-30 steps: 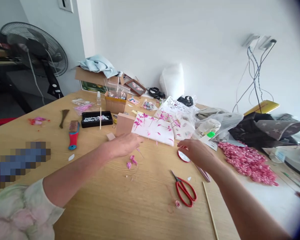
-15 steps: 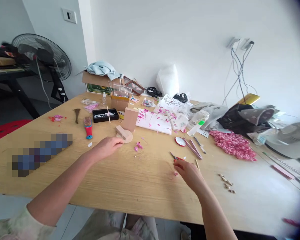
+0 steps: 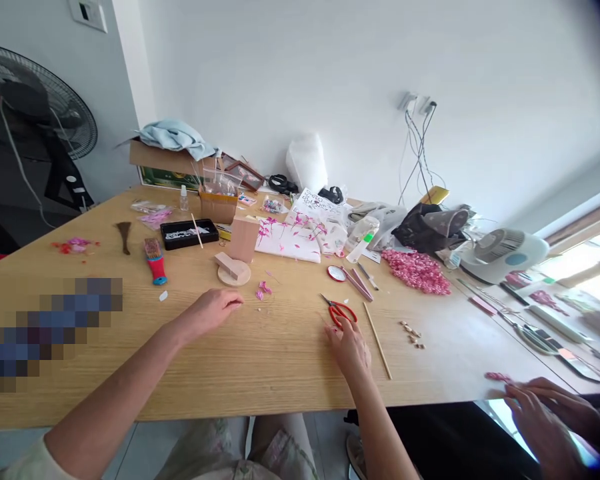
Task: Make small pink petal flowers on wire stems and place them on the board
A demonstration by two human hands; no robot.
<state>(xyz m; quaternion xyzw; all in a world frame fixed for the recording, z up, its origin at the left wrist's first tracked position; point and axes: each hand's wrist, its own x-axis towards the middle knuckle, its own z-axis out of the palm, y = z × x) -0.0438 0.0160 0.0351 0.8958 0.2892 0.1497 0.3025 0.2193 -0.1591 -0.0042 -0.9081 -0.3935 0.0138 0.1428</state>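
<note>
My right hand (image 3: 350,345) is lowered to the table, its fingertips gathered at a small pink piece (image 3: 335,329) that they mostly hide. Just beyond the fingers lie pliers (image 3: 341,311) with red looped handles and dark jaws, the handles reaching the fingertips. A thin wooden stick (image 3: 378,341) is to the right of this hand. Resting on the wood with its fingers loosely stretched, my left hand (image 3: 213,313) holds nothing that I can see. Ahead of it are a round wooden disc (image 3: 243,277) with a small block (image 3: 231,265) on it, and pink petals (image 3: 263,289).
An upright wooden block (image 3: 245,239), a black tray (image 3: 189,234) and a red-blue brush (image 3: 155,262) stand farther back. Pink beads (image 3: 416,270) are heaped on the right. Another person's hands (image 3: 545,417) work at the right table edge.
The view has swung right, bringing another person's hands into sight. My right hand has drawn back from the pliers, uncovering their red handles and the stick. My left hand stays on the table.
</note>
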